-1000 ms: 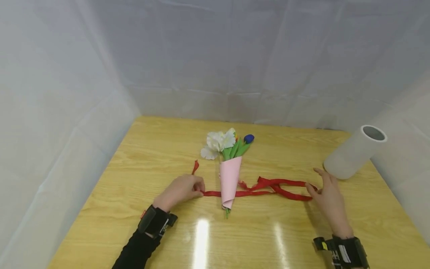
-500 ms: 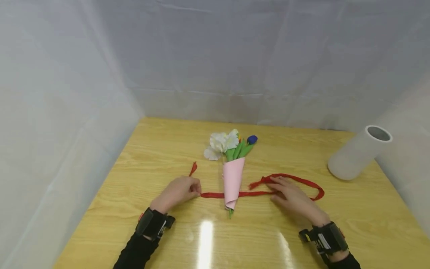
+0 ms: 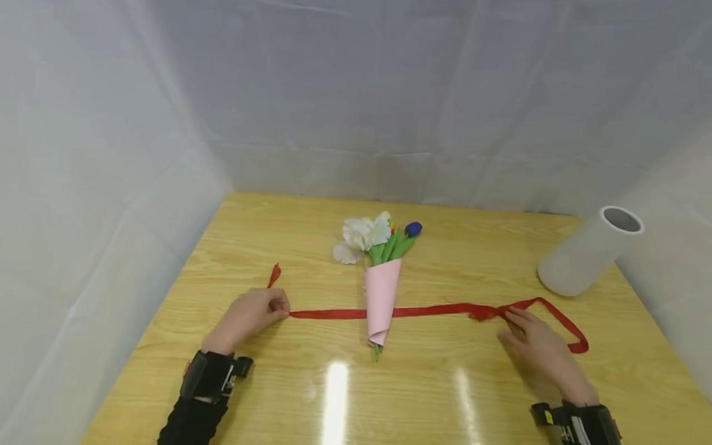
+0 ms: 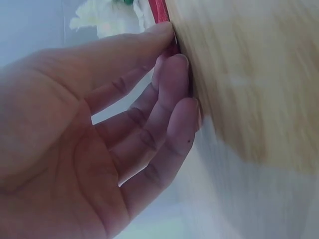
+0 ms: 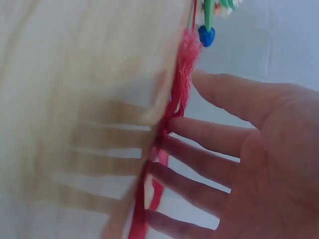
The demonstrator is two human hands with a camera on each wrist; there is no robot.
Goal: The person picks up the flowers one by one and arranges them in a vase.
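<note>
Crosswise, ribbon (image 3: pixel 434 310) under upright bouquet (image 3: pixel 381 290)

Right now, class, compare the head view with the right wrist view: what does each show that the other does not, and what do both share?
Only the head view shows the left hand pinching the red ribbon, the pink paper cone the ribbon passes under, the white flowers and the white cylinder.

Only the right wrist view shows the right hand's palm side, with its straight, spread fingers touching the ribbon.

Both show the ribbon, the right hand, the wooden table and the blue flower.
</note>
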